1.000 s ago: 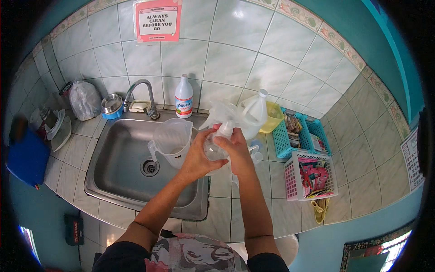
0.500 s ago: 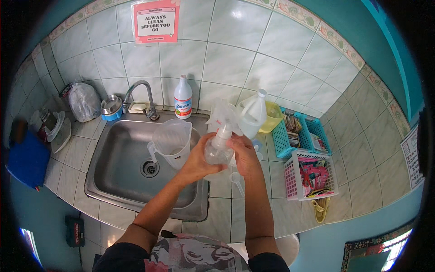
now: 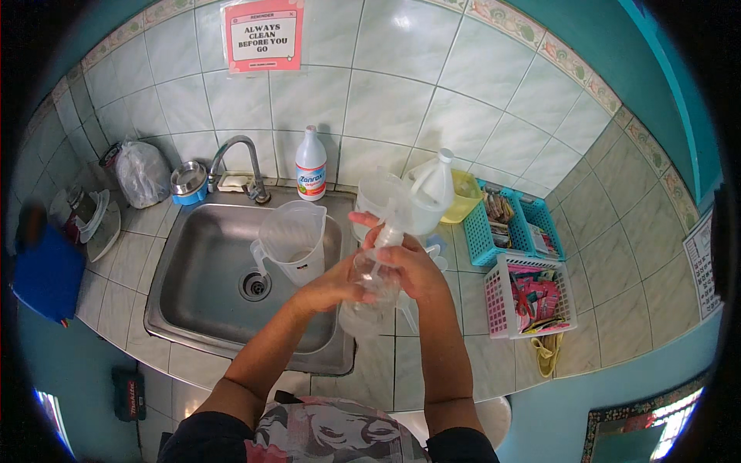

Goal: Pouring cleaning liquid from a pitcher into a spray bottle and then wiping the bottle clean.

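Observation:
A clear plastic spray bottle is between my two hands, above the counter just right of the sink, tilted with its base toward me. My left hand is wrapped round the bottle's body. The fingers of my right hand are closed on the collar of the whitish spray head at the top. Whether the collar is tight on the neck cannot be made out. Partly hidden under my right wrist lies a small white long-handled utensil. To the left, a clear handled pitcher stands in the sink.
The steel sink has a curved faucet. Behind stand a white bottle, a clear tub, a white jug and a yellow container. Blue baskets and a white basket of packets are at right.
The spray bottle has tipped, its base now lower and nearer me. My left hand has shifted along its body, and my right hand has turned about the spray head's collar.

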Tool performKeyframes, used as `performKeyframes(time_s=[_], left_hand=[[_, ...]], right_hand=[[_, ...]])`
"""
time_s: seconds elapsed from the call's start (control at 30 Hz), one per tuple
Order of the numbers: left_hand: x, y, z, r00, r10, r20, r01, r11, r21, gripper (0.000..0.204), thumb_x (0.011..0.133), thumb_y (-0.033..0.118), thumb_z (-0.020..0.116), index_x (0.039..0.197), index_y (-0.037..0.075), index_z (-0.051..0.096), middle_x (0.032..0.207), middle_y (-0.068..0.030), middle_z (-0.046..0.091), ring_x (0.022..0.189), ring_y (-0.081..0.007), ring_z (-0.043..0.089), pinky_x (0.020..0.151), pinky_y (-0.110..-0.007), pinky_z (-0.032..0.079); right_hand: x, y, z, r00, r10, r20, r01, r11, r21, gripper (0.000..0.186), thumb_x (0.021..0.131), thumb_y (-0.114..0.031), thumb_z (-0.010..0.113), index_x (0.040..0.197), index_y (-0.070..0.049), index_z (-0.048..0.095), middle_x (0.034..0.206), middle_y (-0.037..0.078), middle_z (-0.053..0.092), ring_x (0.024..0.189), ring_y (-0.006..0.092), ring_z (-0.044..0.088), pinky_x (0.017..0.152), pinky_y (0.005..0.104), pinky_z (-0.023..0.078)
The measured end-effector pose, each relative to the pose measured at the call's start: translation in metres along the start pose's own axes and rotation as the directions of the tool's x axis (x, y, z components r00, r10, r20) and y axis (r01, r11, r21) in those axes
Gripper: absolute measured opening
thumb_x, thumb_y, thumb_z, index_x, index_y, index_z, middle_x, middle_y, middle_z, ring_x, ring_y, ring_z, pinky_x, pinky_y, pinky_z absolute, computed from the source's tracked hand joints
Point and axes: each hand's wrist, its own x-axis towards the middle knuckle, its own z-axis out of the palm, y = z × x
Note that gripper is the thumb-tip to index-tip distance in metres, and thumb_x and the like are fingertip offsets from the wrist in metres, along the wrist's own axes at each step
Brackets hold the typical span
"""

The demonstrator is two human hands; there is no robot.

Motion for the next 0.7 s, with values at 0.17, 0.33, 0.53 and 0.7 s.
performKeyframes(time_s=[0.17,0.33,0.53,0.7], left_hand=[[0.027,-0.013,0.007,0.755,0.632,-0.175,-0.080,0.353,0.932,0.079,0.058,0.016,0.074,0.123,0.001,0.033,0.110,-0.0133,0.048,0.104,-0.0273,0.047,0.087,-0.036,0.039],[0.022,-0.003,0.005,0.780,0.562,-0.274,-0.061,0.505,0.861,0.081,0.057,0.016,0.075,0.123,-0.001,0.032,0.109,-0.0150,0.049,0.102,-0.0285,0.049,0.089,-0.037,0.038],[0.010,-0.005,-0.007,0.952,0.194,-0.235,-0.201,0.979,-0.006,0.085,0.057,0.018,0.073,0.127,-0.001,0.029,0.115,-0.0128,0.049,0.109,-0.0221,0.046,0.094,-0.035,0.036],[0.004,-0.011,-0.008,0.987,0.054,0.151,-0.012,0.964,-0.265,0.082,0.056,0.025,0.071,0.125,0.001,0.034,0.114,-0.0146,0.048,0.107,-0.0241,0.047,0.092,-0.037,0.038]], right_hand=[[0.012,0.027,0.005,0.721,-0.405,-0.563,-0.024,0.797,-0.604,0.039,0.070,-0.027,0.068,0.096,0.000,0.056,0.114,0.013,0.045,0.105,0.0248,0.043,0.081,0.0369,0.037],[0.010,0.037,0.004,0.673,-0.530,-0.517,-0.082,0.640,-0.764,0.041,0.075,-0.028,0.064,0.103,0.000,0.055,0.126,0.019,0.038,0.117,0.0291,0.036,0.094,0.0370,0.031],[-0.025,0.032,0.016,0.770,-0.403,-0.495,0.154,0.870,-0.469,0.058,0.083,-0.024,0.054,0.132,-0.003,0.030,0.137,0.013,0.031,0.123,0.0245,0.036,0.100,0.0373,0.024],[-0.029,0.030,-0.018,0.974,-0.152,-0.166,0.160,0.987,0.036,0.065,0.078,-0.035,0.058,0.131,-0.006,0.034,0.139,0.013,0.027,0.125,0.0229,0.032,0.101,0.0376,0.023]])
